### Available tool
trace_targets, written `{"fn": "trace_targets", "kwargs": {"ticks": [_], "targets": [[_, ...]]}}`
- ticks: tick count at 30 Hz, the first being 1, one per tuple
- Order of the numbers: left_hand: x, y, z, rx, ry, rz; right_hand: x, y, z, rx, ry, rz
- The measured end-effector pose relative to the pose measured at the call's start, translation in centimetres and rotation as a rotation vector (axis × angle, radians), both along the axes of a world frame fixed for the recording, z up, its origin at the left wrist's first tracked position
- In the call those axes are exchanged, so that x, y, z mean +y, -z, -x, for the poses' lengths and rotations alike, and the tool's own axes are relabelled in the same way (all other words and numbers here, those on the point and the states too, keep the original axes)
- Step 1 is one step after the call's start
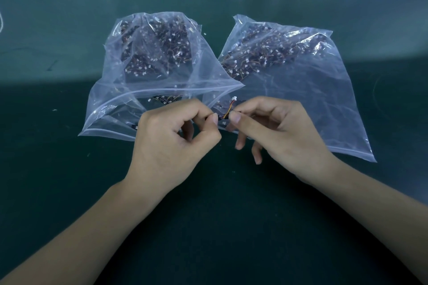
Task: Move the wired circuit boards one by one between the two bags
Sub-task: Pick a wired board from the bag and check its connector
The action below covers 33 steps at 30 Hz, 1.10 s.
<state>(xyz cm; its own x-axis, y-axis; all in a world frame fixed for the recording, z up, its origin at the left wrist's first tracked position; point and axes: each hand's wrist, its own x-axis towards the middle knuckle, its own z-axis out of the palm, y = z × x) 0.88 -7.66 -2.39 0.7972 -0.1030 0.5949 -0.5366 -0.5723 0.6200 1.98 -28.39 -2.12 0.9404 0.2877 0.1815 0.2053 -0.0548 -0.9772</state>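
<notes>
On the green mat [69,180] the left bag [129,109] lies with its zip mouth gaping toward the person, a heap of dark boards piled at its far end and a few loose ones near the opening. In front of that mouth the left hand [171,143] has thumb and forefinger pressed together on one end of a single wired circuit board [222,116], the other fingers curled under the palm. The board sits just between the two thumbs, held off the mat over the gap where the two bag mouths meet, its short red, yellow and orange lead arching up to a small white plug [234,98]. The right hand [280,132] pinches the board's other end between thumb and forefinger, while its lower fingers hang loose toward the mat. The right bag [319,109] lies flatter, its boards gathered at the far end. Which bag receives this piece cannot be told. To do the step well, one hand should probably release so the other carries the board alone, gripping the board edge rather than the thin lead, and keep the plug from snagging the plastic lip.
</notes>
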Motion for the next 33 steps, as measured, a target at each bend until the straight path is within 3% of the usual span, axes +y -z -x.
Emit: {"fn": "trace_targets", "kwargs": {"ticks": [26,28,33], "targets": [[-0.3,0.0,0.2,-0.029,-0.011,0.025,-0.4,0.1,-0.5,-0.043,0.018,-0.017],[-0.2,0.1,0.2,-0.038,-0.020,0.013,-0.5,0.3,-0.6,-0.104,0.035,0.053],[1.2,0.3,-0.7,-0.056,-0.079,-0.112,-1.2,0.6,-1.3,-0.502,0.166,0.544]]}}
